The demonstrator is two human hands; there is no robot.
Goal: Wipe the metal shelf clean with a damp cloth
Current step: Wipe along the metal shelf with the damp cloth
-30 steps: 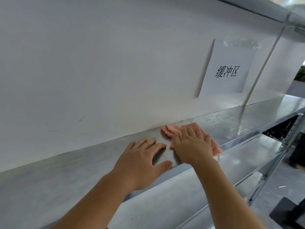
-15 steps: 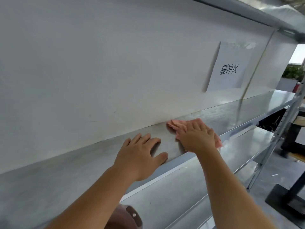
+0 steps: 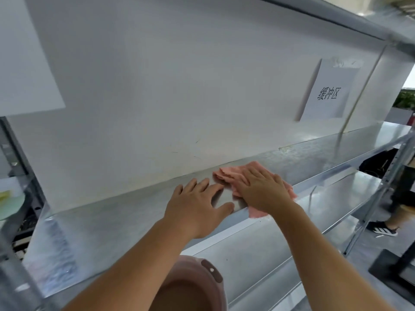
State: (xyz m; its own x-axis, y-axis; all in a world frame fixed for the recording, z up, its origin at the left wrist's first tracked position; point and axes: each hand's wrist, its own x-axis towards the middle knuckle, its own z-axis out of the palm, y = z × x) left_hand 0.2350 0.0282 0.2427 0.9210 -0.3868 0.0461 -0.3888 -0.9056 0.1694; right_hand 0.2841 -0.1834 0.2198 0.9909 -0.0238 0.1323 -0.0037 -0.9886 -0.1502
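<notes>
My right hand (image 3: 262, 189) presses flat, fingers spread and unclenched, on a crumpled pink damp cloth (image 3: 231, 175) that lies on the galvanised metal shelf (image 3: 107, 223), its far edge close to the white back wall (image 3: 179, 86) and its near corner hanging just over the shelf's front lip. My left hand (image 3: 197, 207) rests just beside it to the left, palm down, fingers splayed and holding nothing, bracing on the bare metal. The cloth sits roughly mid-shelf; I judge the wipe to be partway through, since long stretches of the surface run on to the left and to the right, and I cannot tell from the dull, mottled sheen which of them are already clean. A white paper sign with black characters (image 3: 327, 95) is taped to the wall far to the right. Below, near my left forearm, stands a round pink plastic basin (image 3: 202, 288), and a lower metal shelf (image 3: 258, 254) shows beneath the one in hand.
</notes>
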